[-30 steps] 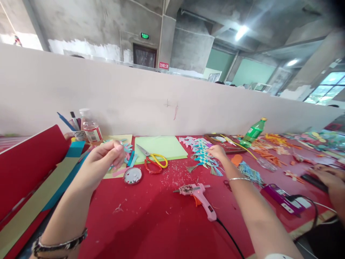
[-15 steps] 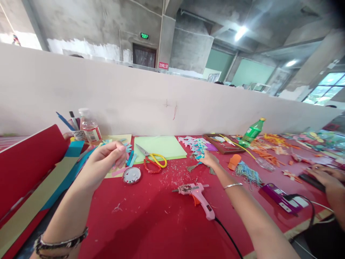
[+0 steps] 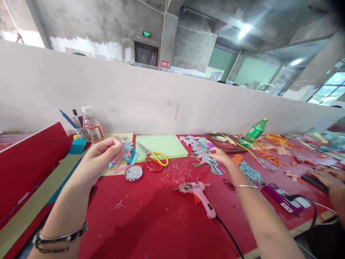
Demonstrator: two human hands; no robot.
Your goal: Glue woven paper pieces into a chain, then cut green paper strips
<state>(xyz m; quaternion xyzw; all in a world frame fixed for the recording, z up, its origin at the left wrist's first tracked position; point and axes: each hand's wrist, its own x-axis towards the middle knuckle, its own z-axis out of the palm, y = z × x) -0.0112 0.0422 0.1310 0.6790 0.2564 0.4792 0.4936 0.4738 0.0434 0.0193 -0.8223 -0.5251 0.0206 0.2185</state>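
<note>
Woven pastel paper pieces with tassels [image 3: 198, 145] sit right of centre. Left hand [image 3: 104, 154] hangs left of centre, loosely curled; right hand [image 3: 221, 156] is at them, fingers bent. Can't tell if either's gripping anything. Upper middle: red rectangular sign [image 3: 165, 64], white Chinese characters.

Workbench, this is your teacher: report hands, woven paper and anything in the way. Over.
Left hand raised, fingers curled, grip unclear. Right hand at woven paper, contact unclear. Scissors between them, glue gun nearer the body.

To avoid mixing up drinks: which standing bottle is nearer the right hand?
The green bottle, yellow-capped; the clear bottle, white-capped, stands nearer the left hand.
</note>
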